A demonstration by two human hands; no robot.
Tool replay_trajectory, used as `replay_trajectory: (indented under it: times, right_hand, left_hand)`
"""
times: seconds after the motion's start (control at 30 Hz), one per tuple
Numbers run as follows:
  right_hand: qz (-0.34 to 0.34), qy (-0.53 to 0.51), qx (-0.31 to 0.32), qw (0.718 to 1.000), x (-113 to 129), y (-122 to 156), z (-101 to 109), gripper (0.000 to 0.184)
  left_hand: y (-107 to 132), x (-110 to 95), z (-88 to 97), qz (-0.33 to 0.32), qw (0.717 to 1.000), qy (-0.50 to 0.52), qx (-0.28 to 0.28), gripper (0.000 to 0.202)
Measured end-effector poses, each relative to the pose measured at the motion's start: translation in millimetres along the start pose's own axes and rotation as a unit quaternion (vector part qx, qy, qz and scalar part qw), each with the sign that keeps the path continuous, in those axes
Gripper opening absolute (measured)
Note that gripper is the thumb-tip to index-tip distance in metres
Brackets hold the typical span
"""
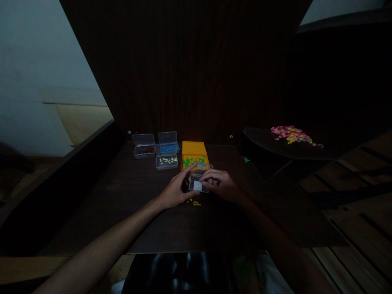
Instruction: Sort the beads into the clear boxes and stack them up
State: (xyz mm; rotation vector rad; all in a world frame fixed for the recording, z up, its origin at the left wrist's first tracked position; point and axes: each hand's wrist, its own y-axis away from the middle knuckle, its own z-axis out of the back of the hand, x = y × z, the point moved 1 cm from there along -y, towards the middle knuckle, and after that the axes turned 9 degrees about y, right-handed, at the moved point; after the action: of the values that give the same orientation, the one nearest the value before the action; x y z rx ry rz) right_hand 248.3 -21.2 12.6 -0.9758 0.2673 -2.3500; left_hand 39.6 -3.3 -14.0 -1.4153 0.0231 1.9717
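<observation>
My left hand (176,191) grips a small clear plastic box (192,187) from its left side, thumb near the front and fingers at the back. The box is open, its clear lid (209,166) tilted back. A small white slip (197,186) lies in the box. From the right, my right hand (223,184) reaches over the box with bent fingers, pinching at the slip's edge. Small yellow pieces (196,203) lie on the table just in front. Right behind is an open yellow box (193,148) with green pieces (191,161), partly hidden by my hands.
To the left stand open clear boxes with reddish-brown pieces (146,150), blue pieces (169,148) and pale yellow pieces (168,161). A pile of pink, red and yellow pieces (290,134) sits on a dark surface at right. A dark upright panel (183,73) borders the table's back.
</observation>
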Motion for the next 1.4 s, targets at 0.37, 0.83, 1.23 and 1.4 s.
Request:
replay_trajectory:
  times: [0.37, 0.83, 1.23, 1.4]
  right_hand:
    - [0.063, 0.049, -0.026, 0.996, 0.3, 2.4, -6.5, 0.022]
    - [0.053, 0.120, -0.054, 0.990, -0.7, 4.6, -11.2, 0.021]
    - [0.081, 0.149, -0.026, 0.985, -6.5, 7.2, -13.6, 0.023]
    - [0.062, 0.208, -0.014, 0.976, -10.3, 9.0, -14.7, 0.025]
  left_hand:
    - [0.1, 0.0, -1.7, 0.005, 1.000, -0.002, 0.008, 0.088]
    - [0.9, -1.3, -1.9, -0.003, 1.000, 0.017, 0.020, 0.087]
    - [1.6, 1.2, -3.7, 0.014, 1.000, 0.018, 0.013, 0.088]
    - [1.6, 0.8, -4.4, 0.009, 1.000, 0.026, 0.008, 0.087]
